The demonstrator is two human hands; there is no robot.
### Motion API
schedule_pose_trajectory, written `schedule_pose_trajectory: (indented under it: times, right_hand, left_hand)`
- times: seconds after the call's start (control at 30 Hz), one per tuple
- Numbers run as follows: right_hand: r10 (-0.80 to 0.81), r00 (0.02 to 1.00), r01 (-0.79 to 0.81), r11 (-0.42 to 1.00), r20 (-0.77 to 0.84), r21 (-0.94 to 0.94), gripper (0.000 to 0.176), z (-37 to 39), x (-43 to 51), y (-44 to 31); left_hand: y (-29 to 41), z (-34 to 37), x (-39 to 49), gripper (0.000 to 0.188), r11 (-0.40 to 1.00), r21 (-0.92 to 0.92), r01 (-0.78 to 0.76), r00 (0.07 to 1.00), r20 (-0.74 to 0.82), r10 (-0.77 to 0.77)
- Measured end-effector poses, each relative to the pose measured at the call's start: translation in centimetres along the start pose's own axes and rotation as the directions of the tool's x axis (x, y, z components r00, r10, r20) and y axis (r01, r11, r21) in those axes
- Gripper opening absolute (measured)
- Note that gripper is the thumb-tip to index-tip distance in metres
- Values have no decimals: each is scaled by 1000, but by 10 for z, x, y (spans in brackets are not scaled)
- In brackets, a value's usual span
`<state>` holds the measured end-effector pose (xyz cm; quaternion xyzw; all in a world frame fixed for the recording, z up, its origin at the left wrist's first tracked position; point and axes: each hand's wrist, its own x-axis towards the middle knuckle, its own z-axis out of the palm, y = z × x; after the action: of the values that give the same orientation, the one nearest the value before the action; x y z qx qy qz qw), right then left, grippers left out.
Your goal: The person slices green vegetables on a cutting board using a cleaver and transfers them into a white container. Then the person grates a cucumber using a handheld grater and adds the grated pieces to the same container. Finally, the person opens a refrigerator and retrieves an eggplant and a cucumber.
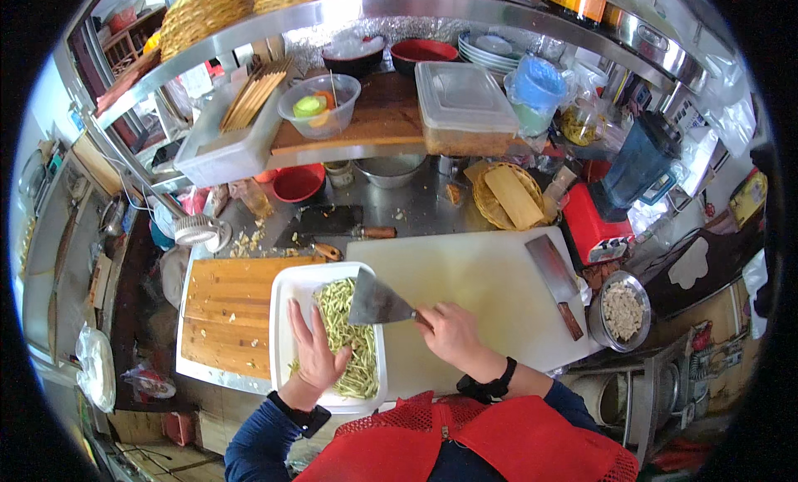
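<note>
My right hand (454, 335) grips the handle of a wide metal scraper (379, 301), whose blade hangs over the right rim of a white plastic tub (283, 313). Chopped pale-green vegetable pieces (355, 363) lie in the tub, mostly along its right side. My left hand (315, 351) is over the left part of the tub with its fingers spread, at the edge of the vegetable pieces; whether it touches them I cannot tell. The tub sits across a wooden cutting board (230, 313) and a large white cutting board (474, 276).
A cleaver (553, 270) lies on the white board's right side. Beyond that board's right edge stands a metal bowl of pale chunks (623, 310). Behind are a dark-bladed cleaver (330, 223), a woven basket (508, 195) and a red-based blender (595, 226). A shelf (386, 108) holds plastic containers.
</note>
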<state>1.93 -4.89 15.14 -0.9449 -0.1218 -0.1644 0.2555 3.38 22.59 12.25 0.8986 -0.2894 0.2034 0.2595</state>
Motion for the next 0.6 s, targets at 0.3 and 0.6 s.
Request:
schedule_pose_trajectory:
  times: [0.3,0.6]
  right_hand:
    - [-33,997,33,999,70,14,23,6,2,-3]
    - [-39,996,30,994,84,102,25,5,-1,24]
  left_hand:
    - [4,-6,9,53,994,-50,-93,995,-30,91]
    - [3,-3,29,59,975,195,-105,950,309,40]
